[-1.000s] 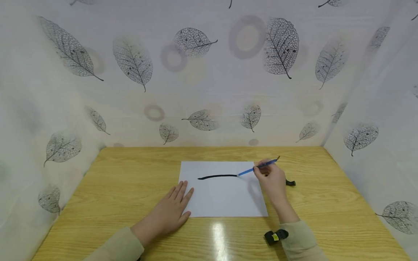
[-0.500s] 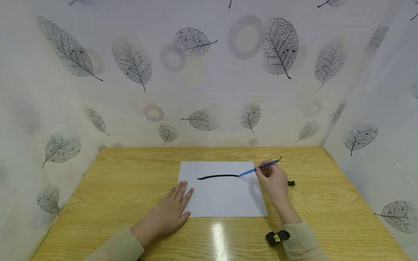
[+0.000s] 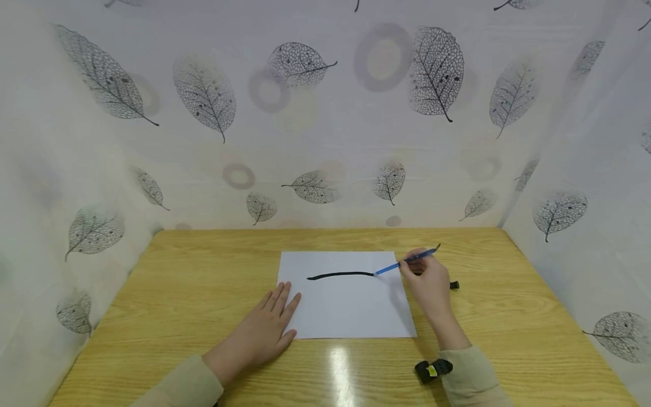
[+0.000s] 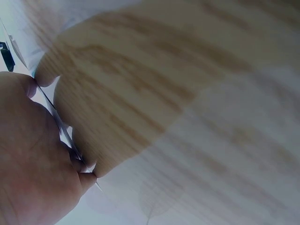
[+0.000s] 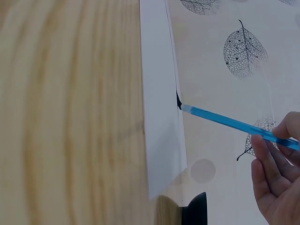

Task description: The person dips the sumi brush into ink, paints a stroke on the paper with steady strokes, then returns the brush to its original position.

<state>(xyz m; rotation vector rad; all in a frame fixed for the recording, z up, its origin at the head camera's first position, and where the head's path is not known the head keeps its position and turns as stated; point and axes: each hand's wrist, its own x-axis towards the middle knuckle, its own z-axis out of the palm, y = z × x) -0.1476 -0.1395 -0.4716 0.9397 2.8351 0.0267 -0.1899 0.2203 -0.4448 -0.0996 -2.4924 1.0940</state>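
Note:
A white sheet of paper (image 3: 351, 311) lies on the table with a black, slightly wavy line (image 3: 338, 274) across its upper half. On the sheet's left edge my left hand (image 3: 259, 333) rests flat, its fingers spread. My right hand (image 3: 428, 285), just past the right edge, pinches a slim blue paintbrush (image 3: 389, 269) between thumb and fingers. The pale lower tip touches the right end of the line; a thin brownish end points up and right. In the right wrist view the blue shaft (image 5: 229, 123) slants down from the fingers to the paper, with black at its tip.
The wood-grain table (image 3: 203, 271) reaches back to a leaf-print curtain (image 3: 325, 135), which also hangs at both sides. A small dark object (image 3: 454, 285) is partly hidden behind my right hand. A black wrist camera (image 3: 432, 371) sits by the right sleeve.
My right hand has shifted slightly to the right with the paintbrush, and the black line has grown a little longer at its right end. The left hand has stayed in place.

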